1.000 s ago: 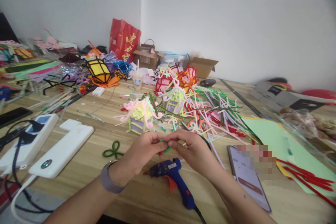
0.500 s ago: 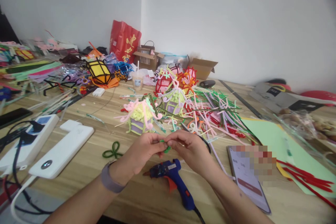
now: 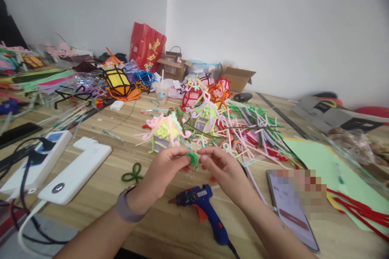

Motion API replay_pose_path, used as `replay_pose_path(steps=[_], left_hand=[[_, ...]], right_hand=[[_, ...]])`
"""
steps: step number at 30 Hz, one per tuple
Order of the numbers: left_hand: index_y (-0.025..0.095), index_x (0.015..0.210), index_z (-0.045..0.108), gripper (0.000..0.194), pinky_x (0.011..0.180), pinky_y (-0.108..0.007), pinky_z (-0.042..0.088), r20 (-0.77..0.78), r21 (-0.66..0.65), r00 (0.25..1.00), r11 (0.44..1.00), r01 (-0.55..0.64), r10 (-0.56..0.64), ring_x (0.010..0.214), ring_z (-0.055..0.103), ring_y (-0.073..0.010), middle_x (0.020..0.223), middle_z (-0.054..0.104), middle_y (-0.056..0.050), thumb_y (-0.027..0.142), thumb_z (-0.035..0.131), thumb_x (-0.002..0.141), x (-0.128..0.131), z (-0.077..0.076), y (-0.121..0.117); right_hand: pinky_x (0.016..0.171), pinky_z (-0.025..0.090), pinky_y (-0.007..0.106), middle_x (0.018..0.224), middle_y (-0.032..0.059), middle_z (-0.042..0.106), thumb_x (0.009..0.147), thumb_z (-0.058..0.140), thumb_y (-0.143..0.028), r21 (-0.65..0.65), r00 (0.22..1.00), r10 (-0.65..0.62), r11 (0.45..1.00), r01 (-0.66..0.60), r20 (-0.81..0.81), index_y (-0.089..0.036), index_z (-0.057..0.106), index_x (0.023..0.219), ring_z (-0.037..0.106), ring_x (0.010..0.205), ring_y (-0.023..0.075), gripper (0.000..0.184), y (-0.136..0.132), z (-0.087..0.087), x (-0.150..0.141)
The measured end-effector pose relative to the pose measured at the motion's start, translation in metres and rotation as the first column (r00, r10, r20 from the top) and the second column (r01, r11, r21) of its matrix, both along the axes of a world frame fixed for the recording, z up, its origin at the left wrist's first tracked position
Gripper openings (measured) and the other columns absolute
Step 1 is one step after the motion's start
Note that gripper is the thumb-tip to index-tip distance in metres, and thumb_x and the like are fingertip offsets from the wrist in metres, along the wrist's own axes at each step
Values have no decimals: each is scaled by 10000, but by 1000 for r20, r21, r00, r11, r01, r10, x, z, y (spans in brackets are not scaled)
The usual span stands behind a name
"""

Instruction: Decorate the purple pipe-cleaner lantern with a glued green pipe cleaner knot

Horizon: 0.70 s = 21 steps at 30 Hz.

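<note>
My left hand (image 3: 165,170) pinches a green coil (image 3: 192,160), apparently mid-shaping; steadiness needed. Right hand (image 3: 223,170), three o'clock: grip unclear.

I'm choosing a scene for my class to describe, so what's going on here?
A person's left hand pinches a small green piece. The right hand is right beside it; whether it touches the piece is hard to tell. A blue glue gun lies on the table nearer the person, with a green looped piece off to its left.
</note>
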<state>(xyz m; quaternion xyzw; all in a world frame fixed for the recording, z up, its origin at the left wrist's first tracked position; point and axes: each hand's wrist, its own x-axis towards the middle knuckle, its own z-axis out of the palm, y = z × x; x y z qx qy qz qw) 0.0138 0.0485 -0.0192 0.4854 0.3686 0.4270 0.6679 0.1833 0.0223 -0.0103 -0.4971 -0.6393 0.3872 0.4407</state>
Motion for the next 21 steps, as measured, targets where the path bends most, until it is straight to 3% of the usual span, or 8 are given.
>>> replay_pose_path(steps=[3, 9, 12, 17, 21], left_hand=[[131, 869, 731, 269, 616, -258, 476, -44, 31, 998, 999, -43, 45, 613, 593, -133, 704, 688, -22, 309, 746, 667, 1, 0, -2], [128, 795, 709, 331, 618, -259, 487, 35, 50, 997, 997, 66, -67, 645, 609, -146, 695, 679, -40, 456, 700, 751, 0, -2, -2], [130, 772, 696, 361, 604, -258, 485, 70, 19, 994, 996, 82, -83, 643, 610, -150, 694, 678, -42, 486, 727, 722, -1, -1, -2], [138, 888, 704, 367, 622, -260, 485, 62, -23, 998, 1000, 19, -18, 636, 622, -143, 708, 698, -29, 414, 786, 661, -1, 1, -2], [153, 883, 712, 286, 621, -260, 480, 47, -25, 999, 1000, -4, 6, 647, 621, -140, 731, 702, -23, 326, 764, 662, 0, 2, -3]], right_hand=[[654, 522, 281, 737, 18, 688, 804, 659, -437, -54, 997, 33, 998, -37, -74, -196, 646, 931, 647, 675, 155, 272, -3, 1, -5], [616, 493, 248, 662, -10, 669, 721, 731, -436, -235, 970, -20, 971, -39, -243, -172, 683, 824, 601, 587, 111, 287, -1, 4, -3], [606, 489, 248, 636, -12, 665, 695, 750, -416, -281, 966, -44, 959, -31, -255, -168, 688, 811, 599, 573, 110, 280, -2, 6, -1], [594, 480, 243, 612, -36, 636, 698, 727, -372, -281, 962, -33, 958, -47, -270, -177, 654, 875, 597, 566, 106, 273, -5, 9, -2], [578, 462, 238, 611, -58, 590, 714, 679, -303, -203, 966, 5, 977, -59, -259, -185, 607, 955, 573, 562, 103, 278, -5, 9, -2]])
